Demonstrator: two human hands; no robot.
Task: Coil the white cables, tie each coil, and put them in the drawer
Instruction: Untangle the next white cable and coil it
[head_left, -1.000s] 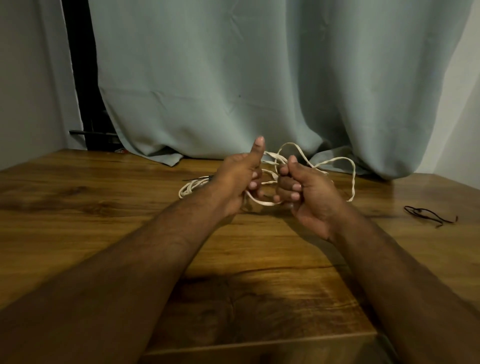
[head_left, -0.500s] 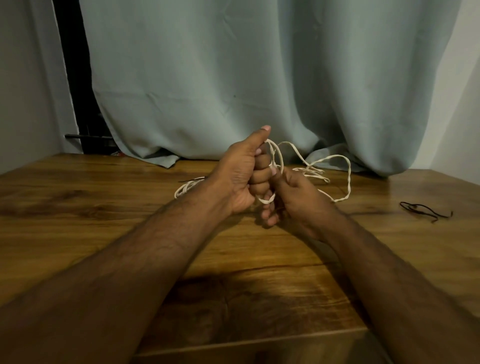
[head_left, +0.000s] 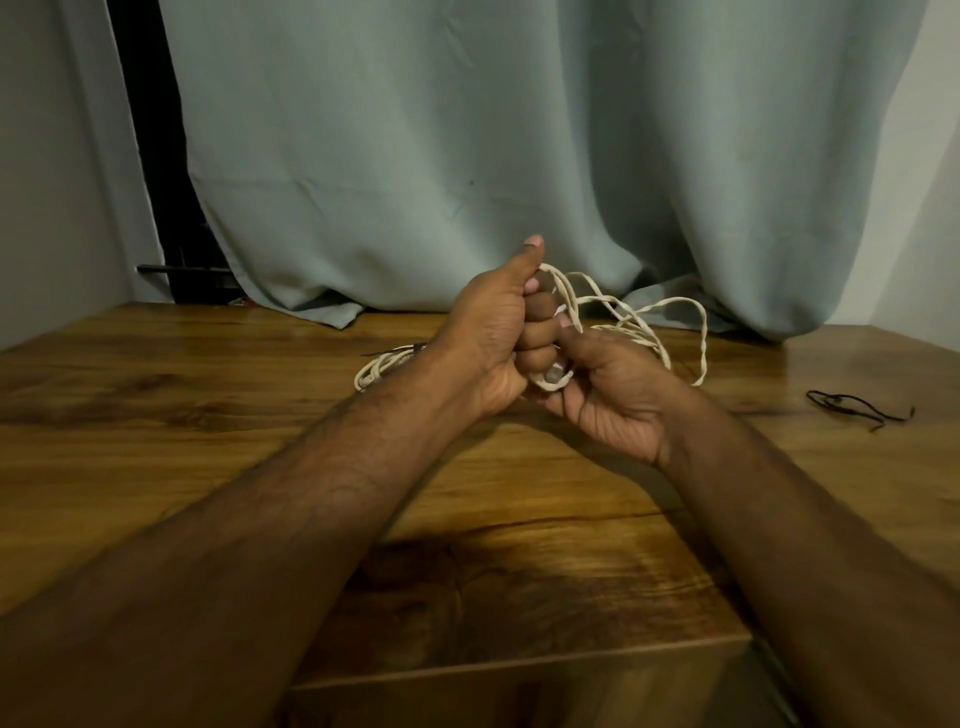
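Coiled cable (head_left: 382, 366) partly behind forearm

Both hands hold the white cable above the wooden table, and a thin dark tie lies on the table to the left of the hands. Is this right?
One detail is wrong. In the head view the dark tie lies on the wooden table to the right of the hands, not the left. The rest holds: the left hand and right hand both hold the white cable.

A wooden desk (head_left: 208, 415) with dark grain is seen across the lower view. A pale grey-green curtain (head_left: 467, 156) is hung behind it, its hem resting on the desk's far edge. A thin dark cord (head_left: 857, 407) is laid loosely on the desk at the right. A dark gap (head_left: 150, 156) is seen left of the curtain, beside a grey wall (head_left: 52, 182).
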